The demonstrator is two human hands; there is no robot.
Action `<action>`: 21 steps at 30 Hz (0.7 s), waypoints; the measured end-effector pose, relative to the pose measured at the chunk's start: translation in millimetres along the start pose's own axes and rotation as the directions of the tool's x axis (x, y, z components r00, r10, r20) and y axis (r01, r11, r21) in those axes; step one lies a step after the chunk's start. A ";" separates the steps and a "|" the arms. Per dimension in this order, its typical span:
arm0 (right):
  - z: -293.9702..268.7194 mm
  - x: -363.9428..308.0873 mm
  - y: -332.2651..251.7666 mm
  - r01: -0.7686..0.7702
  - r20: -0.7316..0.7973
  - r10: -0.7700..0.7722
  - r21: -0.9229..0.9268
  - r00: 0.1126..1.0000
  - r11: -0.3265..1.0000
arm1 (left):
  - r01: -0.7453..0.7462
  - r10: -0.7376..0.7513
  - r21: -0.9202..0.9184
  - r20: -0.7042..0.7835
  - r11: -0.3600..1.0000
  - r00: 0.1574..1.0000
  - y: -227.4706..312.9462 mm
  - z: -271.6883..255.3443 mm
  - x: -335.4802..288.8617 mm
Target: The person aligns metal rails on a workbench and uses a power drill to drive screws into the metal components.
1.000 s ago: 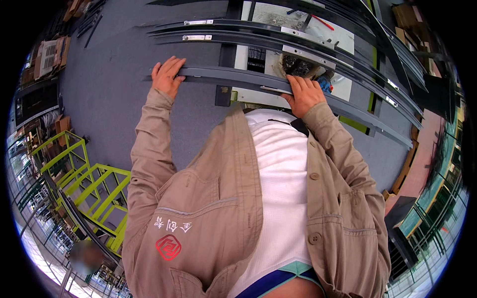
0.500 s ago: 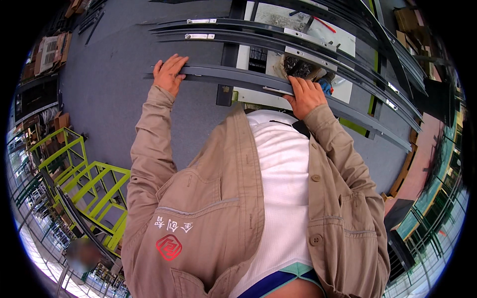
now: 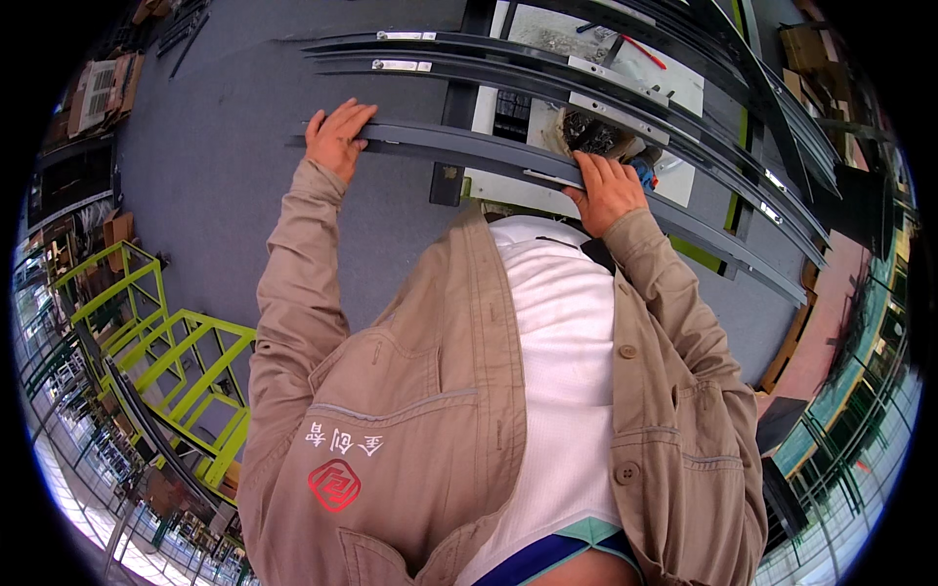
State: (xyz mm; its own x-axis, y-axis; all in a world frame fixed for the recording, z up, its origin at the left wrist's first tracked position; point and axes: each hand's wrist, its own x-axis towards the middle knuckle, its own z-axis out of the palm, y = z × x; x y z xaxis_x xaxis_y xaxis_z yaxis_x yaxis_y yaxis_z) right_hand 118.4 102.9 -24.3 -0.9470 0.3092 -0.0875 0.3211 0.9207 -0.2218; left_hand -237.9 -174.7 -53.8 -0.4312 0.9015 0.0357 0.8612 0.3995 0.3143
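A long dark grey metal rail (image 3: 464, 146) lies crosswise in front of me, over the frame of the workbench. Close to its left end, my left hand (image 3: 335, 142) is wrapped over it, fingers on the far side. My right hand (image 3: 608, 190) grips the same rail farther right, thumb on the near edge. Just left of that hand, a thin silver strip (image 3: 551, 179) sits along the rail. Two more dark rails (image 3: 508, 59) run beyond it, carrying silver connector plates (image 3: 402, 66). The undersides of both hands are hidden.
Under the rails is a white work surface (image 3: 684, 96) with a container of dark small parts (image 3: 589, 132), a blue tool (image 3: 644, 170) and a red-handled tool (image 3: 642, 52). Yellow-green metal frames (image 3: 186, 366) stand at left. Cardboard boxes (image 3: 809, 51) are at the far right.
The whole view has shifted slightly, and the scene sits a little farther right. Both hands keep their places on the rail.
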 end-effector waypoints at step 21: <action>0.4 -1.6 2.0 0.009 -0.036 -0.009 -0.013 0.999 1.000 | 0.023 -0.035 -0.053 -0.239 0.998 0.970 2.9 12.5 -8.8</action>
State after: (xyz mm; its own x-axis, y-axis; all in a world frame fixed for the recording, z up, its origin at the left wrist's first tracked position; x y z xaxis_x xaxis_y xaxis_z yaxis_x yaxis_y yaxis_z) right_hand 120.6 104.2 -25.0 -0.9497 0.3090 -0.0500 0.3125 0.9264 -0.2101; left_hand -228.3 -179.4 -65.0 -0.5127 0.8213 0.2500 0.8357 0.4108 0.3644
